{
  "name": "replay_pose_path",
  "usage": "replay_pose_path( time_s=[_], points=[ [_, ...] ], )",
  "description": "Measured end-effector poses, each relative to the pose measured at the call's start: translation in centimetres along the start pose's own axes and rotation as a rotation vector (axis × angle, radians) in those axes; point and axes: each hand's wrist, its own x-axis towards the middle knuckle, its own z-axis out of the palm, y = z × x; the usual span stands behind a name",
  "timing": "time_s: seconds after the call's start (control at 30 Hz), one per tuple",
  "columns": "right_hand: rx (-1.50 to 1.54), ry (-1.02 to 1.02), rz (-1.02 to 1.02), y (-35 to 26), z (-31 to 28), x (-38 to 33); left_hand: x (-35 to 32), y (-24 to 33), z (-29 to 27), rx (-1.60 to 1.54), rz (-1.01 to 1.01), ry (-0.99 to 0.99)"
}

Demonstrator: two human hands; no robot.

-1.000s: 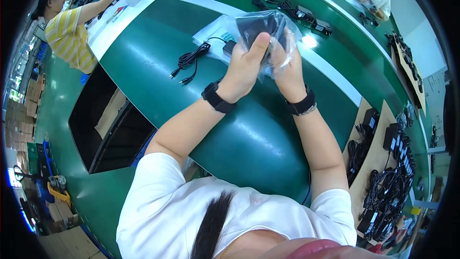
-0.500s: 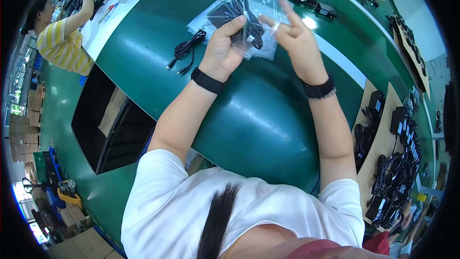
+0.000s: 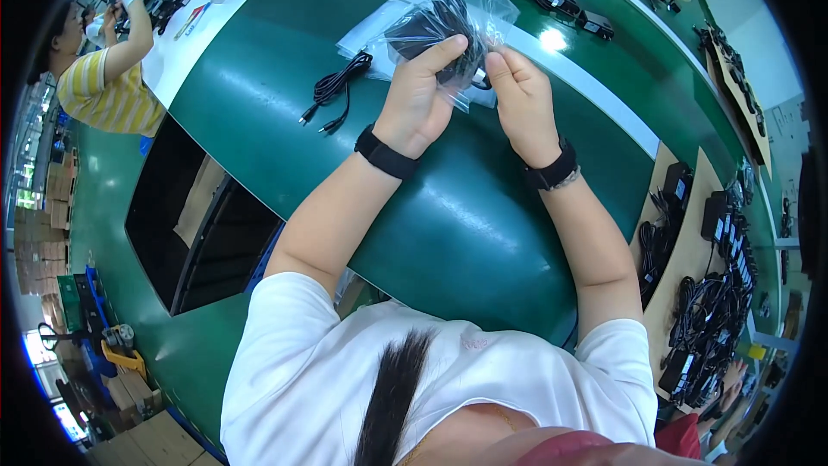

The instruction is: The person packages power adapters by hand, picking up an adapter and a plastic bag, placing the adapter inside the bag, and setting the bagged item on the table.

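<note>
Bright overhead light – glare on green belt (image 3: 552,39) – fisheye-bent, dark edges.

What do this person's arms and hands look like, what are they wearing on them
Both forearms are bare below short white sleeves. The left hand has a plain black band at the wrist; the right hand has a similar black band. No gloves or rings are visible.

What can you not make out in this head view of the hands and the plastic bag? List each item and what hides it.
- Black item inside the clear plastic bag: creased, glaring plastic and the left hand cover it.
- Right hand fingertips: tucked behind the bag.
- Loose black cable plugs: too small.
- Black adapters on the tray: bent and small at the rim.
</note>
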Motion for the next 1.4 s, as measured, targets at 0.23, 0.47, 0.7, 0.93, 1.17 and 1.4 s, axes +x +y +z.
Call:
replay_pose_path(
  time_s=[0.23,0.47,0.7,0.93,1.17,1.4],
  points=[
    [-0.488,0.114,-0.264,-0.2,0.0,0.0,-0.1,0.5,0.2,0.014,-0.033,0.005],
    [-0.098,0.101,-0.144,-0.8,-0.3,0.5,0.8,0.4,-1.3,-0.060,-0.135,0.022],
    [0.493,0.280,-0.315,-3.2,-4.3,1.8,2.2,2.9,-2.9,-0.273,-0.029,0.057],
    [0.517,-0.034,0.279,-1.5,-3.0,1.3,1.0,2.2,-1.2,-0.262,-0.063,-0.138],
    [0.190,-0.180,0.219,-2.2,-2.9,1.5,0.3,0.5,-0.9,-0.101,-0.118,-0.199],
    [0.279,0.044,0.018,-2.4,-4.2,1.6,1.2,1.4,-1.6,-0.258,-0.144,-0.170]
  ],
)
